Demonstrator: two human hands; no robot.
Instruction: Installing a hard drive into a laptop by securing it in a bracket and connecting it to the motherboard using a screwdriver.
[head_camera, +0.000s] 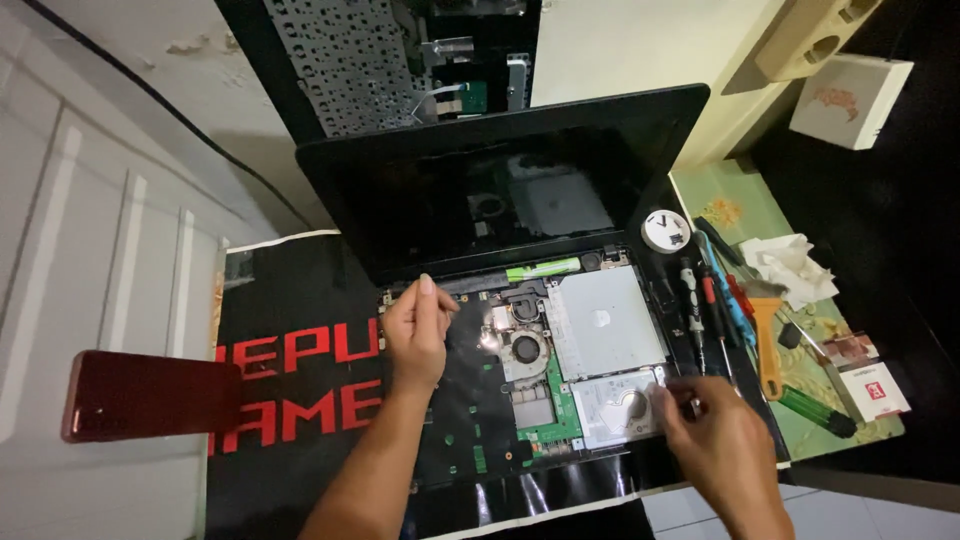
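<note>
An opened black laptop (500, 180) lies on a black mat (300, 330) with its keyboard cover off, showing the fan (525, 348), a green circuit board (565, 405) and silver metal plates (605, 315). My left hand (415, 330) rests on the laptop's base near the left hinge, fingers bent and pressing down, holding nothing. My right hand (715, 440) is at the base's lower right corner, fingertips pinched on the edge of the silver drive (620, 410). What the fingertips hold, if anything, is hidden.
Screwdrivers (705, 305), an orange-handled tool (768, 345), a round tape roll (665, 230), crumpled tissue (795, 265) and a small box (870, 385) lie at the right. A red phone (150, 395) sits at the left. A removed keyboard (350, 65) leans behind the screen.
</note>
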